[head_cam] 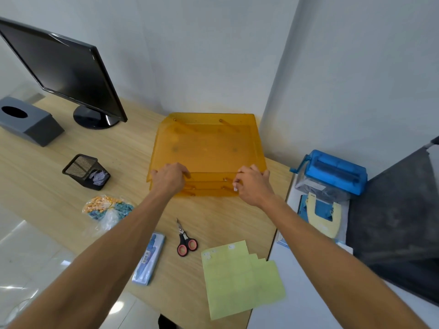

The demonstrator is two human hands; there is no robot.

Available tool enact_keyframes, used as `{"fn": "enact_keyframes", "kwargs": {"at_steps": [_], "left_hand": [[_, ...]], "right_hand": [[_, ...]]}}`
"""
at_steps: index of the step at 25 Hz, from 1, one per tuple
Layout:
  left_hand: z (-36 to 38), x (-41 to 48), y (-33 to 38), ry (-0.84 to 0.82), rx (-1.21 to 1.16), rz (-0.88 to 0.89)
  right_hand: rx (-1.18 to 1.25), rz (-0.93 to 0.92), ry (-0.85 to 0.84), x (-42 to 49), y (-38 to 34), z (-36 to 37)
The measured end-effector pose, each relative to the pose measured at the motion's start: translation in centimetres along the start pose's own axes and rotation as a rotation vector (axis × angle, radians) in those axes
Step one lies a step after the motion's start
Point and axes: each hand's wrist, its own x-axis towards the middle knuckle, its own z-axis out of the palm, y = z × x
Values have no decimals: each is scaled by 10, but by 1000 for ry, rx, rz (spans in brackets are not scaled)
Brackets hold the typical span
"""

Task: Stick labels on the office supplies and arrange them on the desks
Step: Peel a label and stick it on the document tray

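orange translucent plastic stacked tray (206, 148): centre of frame, on light wood bench (47, 176), back near wall | left hand (169, 178): fingers curled over tray's front-left edge, gripping | right hand (253, 184): fingers curled on front-right edge, small white label (235, 188) at fingertips | yellow-green label sheet (242, 279): lower centre-right, at bench edge | black-and-pink scissors (186, 241): just left of sheet
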Motion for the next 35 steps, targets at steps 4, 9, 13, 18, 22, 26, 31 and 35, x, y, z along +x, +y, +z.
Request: {"fn": "enact_keyframes", "kwargs": {"at_steps": [4,9,13,18,22,26,31,35], "left_hand": [[-5,9,-11,42,41,-74],[-2,10,-31,120,62,-56],[7,2,-28,100,145,-18],[16,-18,17,-41,121,108],[16,-23,40,-24,-102,225],[14,-26,72,-46,-415,335],[28,-35,109,-137,-484,364],[43,-35,119,-270,-284,300]], "right_hand": [[18,36,11,-23,-35,9],[190,62,9,-41,-71,23],[299,78,28,-45,-83,26],[498,70,-36,-46,-77,21],[824,87,1,-45,-45,-2],[953,197,230,-40,4,-10],[984,210,244,-31,52,-5],[1010,185,234,-26,69,4]]}}
